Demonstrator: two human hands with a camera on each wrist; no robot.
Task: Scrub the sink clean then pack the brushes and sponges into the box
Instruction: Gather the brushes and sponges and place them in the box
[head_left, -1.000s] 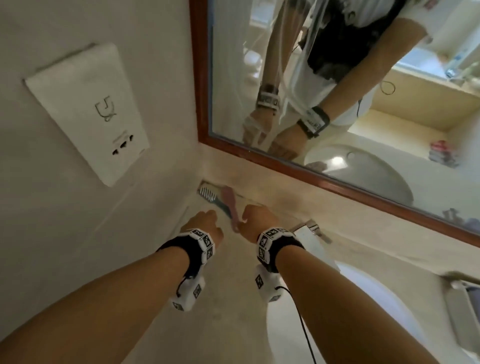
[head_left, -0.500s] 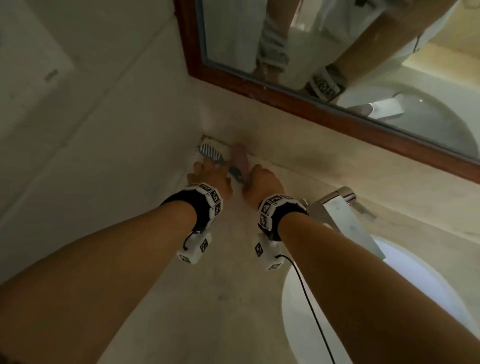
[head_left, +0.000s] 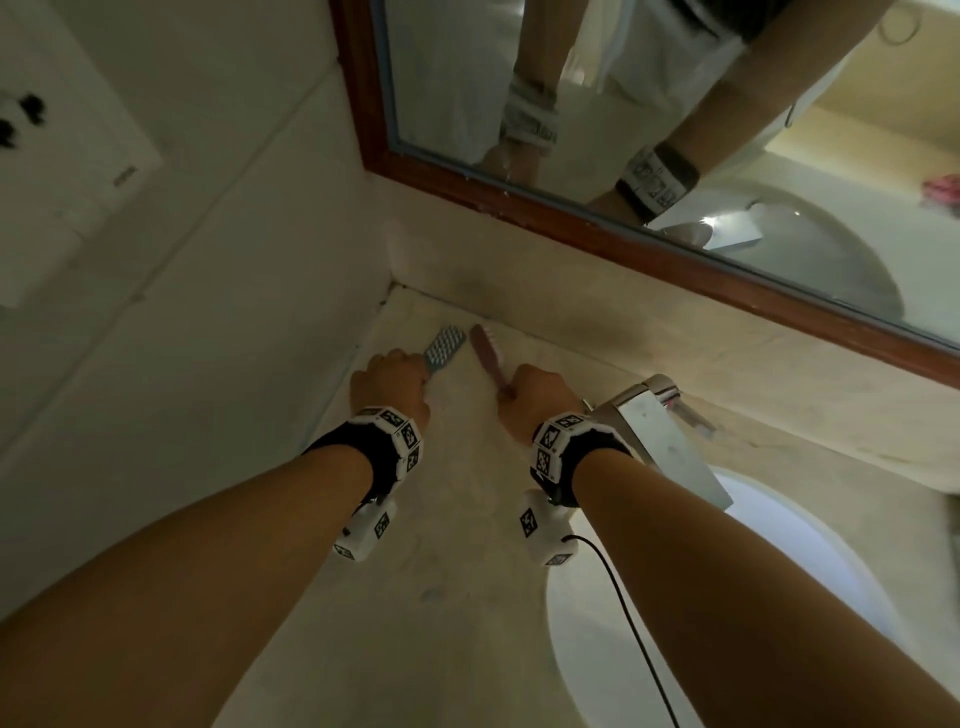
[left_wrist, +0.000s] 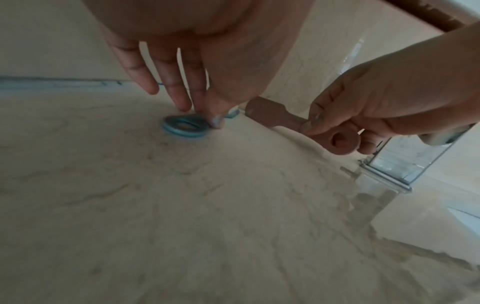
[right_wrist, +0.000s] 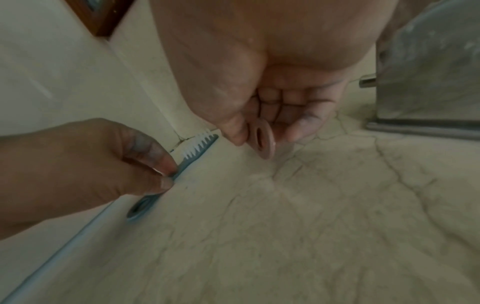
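Observation:
Two scrub brushes lie at the far left corner of the marble counter (head_left: 457, 545). The blue brush (head_left: 442, 349) has white bristles (right_wrist: 197, 144) and a ring end (left_wrist: 183, 127). My left hand (head_left: 388, 387) pinches its handle between thumb and fingertips, low on the counter. The pink brush (head_left: 488, 351) is held by my right hand (head_left: 535, 397), whose fingers curl round the handle; its ring end (right_wrist: 263, 142) sticks out below the palm. The white sink (head_left: 753, 597) is at lower right.
A chrome faucet (head_left: 660, 441) stands just right of my right wrist. A wood-framed mirror (head_left: 519, 208) hangs on the back wall, and the side wall closes in at left. A wall plate (head_left: 62, 156) is mounted on the left wall.
Both hands have closed on the brush handles and drawn back slightly from the corner; the brushes now lie apart, blue left and pink right. The head view has tilted down.

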